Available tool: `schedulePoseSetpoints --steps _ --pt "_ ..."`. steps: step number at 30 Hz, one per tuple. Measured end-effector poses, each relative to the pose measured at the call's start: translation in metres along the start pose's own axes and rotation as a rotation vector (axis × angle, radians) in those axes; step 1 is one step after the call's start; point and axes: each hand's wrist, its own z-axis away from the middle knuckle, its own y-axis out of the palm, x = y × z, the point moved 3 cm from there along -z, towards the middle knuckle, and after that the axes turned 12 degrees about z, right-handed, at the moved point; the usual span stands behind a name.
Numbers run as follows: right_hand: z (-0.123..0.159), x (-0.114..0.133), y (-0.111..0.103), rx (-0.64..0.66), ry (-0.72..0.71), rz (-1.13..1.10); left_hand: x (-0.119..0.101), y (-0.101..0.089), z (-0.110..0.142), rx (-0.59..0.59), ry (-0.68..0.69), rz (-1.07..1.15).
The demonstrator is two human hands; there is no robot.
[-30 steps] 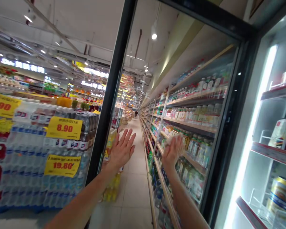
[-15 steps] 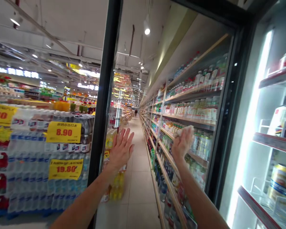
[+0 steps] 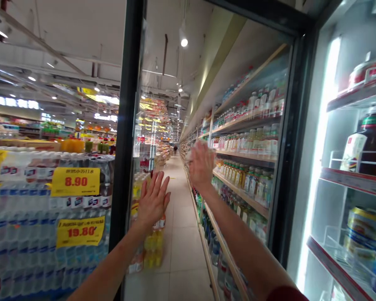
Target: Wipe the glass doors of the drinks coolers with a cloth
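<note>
My left hand (image 3: 153, 199) is raised with its fingers spread and its palm facing away from me. It is flat against or just before the glass door (image 3: 238, 83) of a refrigerated case, near the door's black vertical frame (image 3: 125, 125). Higher up and farther right, my right hand (image 3: 201, 165) is also open and raised before the same pane. It holds nothing that I can make out. A dark red sleeve (image 3: 285, 294) shows at the bottom edge on my right arm.
Inside the case, white wire-edged shelves (image 3: 354, 179) hold jars and tins. Shrink-wrapped bottled water (image 3: 50, 255) with yellow price signs (image 3: 75, 182) stands at left. A tiled supermarket aisle (image 3: 183, 251) runs ahead between drink shelves (image 3: 244, 154), with a distant person (image 3: 175, 149).
My right hand has moved left and upward across the glass, and the whitish blur at its fingertips is gone. My left hand has barely moved, and the view has swung slightly right.
</note>
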Motion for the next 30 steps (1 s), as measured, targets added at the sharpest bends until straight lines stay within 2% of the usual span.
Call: schedulePoseSetpoints --steps 2,3,4,5,7,10,11,12,13,14,15,18,19,20,21,23,25,27,28,29,30 --pt "0.004 0.035 0.004 0.052 -0.241 -0.027 0.001 0.001 0.0 0.004 0.008 0.0" --pt "0.006 0.042 0.005 0.064 -0.303 -0.031 0.001 0.001 0.0 0.005 0.008 0.005" --pt "0.008 0.038 0.005 0.069 -0.313 -0.027 0.002 0.001 0.0 0.006 0.005 0.011" --pt "0.01 0.023 0.004 0.064 -0.269 -0.015 0.003 0.001 0.0 0.001 0.004 0.019" --pt "0.01 -0.031 0.0 0.034 -0.062 0.025 0.003 0.001 0.0 -0.012 0.0 0.034" --pt "0.013 -0.126 -0.011 -0.075 0.431 0.118 0.002 0.0 -0.001 -0.018 -0.01 0.048" --pt "0.016 -0.146 -0.014 -0.115 0.572 0.141 0.001 0.0 -0.001 -0.018 -0.015 0.05" --pt "0.02 -0.156 -0.017 -0.145 0.664 0.158 0.001 -0.001 -0.001 -0.02 -0.018 0.05" --pt "0.024 -0.155 -0.018 -0.162 0.691 0.163 0.0 -0.001 -0.001 -0.024 -0.019 0.05" --pt "0.029 -0.145 -0.019 -0.158 0.645 0.156 0.0 -0.001 -0.001 -0.028 -0.018 0.05" --pt "0.033 -0.127 -0.017 -0.134 0.532 0.14 0.0 -0.001 -0.001 -0.029 -0.018 0.052" --pt "0.049 -0.063 -0.011 0.01 0.023 0.066 0.001 0.001 0.0 -0.025 -0.019 0.055" --pt "0.055 -0.052 -0.009 0.05 -0.1 0.05 0.002 0.002 0.0 -0.022 -0.018 0.052" --pt "0.06 -0.05 -0.009 0.076 -0.166 0.044 0.002 0.003 0.0 -0.02 -0.016 0.047" --pt "0.065 -0.058 -0.01 0.085 -0.168 0.049 0.003 0.003 0.0 -0.015 -0.016 0.043" --pt "0.072 -0.099 -0.015 0.048 0.004 0.083 0.003 0.004 0.001 -0.012 -0.017 0.047" --pt "0.078 -0.152 -0.021 -0.026 0.311 0.134 0.002 0.003 0.0 -0.017 -0.024 0.059" --pt "0.085 -0.188 -0.026 -0.108 0.598 0.182 0.002 0.002 0.0 -0.016 -0.027 0.067" --pt "0.088 -0.193 -0.027 -0.131 0.671 0.195 0.001 0.002 0.0 -0.017 -0.028 0.065" --pt "0.091 -0.188 -0.027 -0.139 0.681 0.196 0.001 0.002 0.0 -0.017 -0.027 0.059" --pt "0.092 -0.175 -0.026 -0.133 0.627 0.186 0.001 0.002 -0.001 -0.017 -0.025 0.053"
